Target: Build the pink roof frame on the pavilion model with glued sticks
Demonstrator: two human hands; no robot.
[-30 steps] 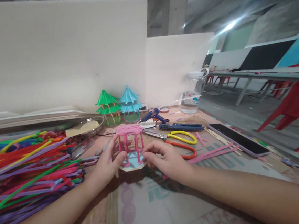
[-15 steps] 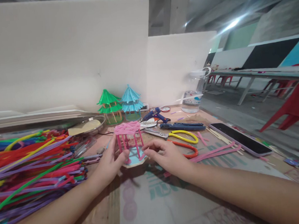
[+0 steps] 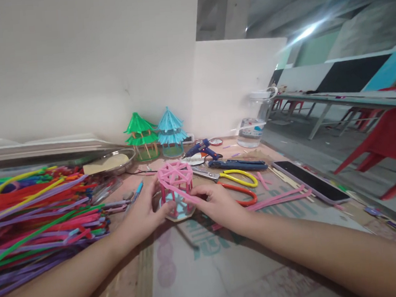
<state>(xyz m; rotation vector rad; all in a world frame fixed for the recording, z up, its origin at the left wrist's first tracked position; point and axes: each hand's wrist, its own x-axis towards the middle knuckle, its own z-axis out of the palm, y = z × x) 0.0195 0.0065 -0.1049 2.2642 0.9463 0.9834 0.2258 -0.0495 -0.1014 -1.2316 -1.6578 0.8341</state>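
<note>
Gripping one pink pavilion frame (image 3: 176, 182), tilted toward camera, on tabletop (image 3: 227, 265): left hand (image 3: 144, 214) and right hand (image 3: 219, 204) both clamped at base. Two finished pavilions (image 3: 155, 133) behind; two scissors (image 3: 235, 184) right.

Left: heap of coloured pipe cleaners (image 3: 34, 211). Against the wall: green pagoda model (image 3: 140, 135) beside blue pagoda model (image 3: 170, 131). Glue gun (image 3: 201, 150), yellow-handled scissors (image 3: 231, 177), phone (image 3: 306, 182), water bottle (image 3: 253, 121).
</note>
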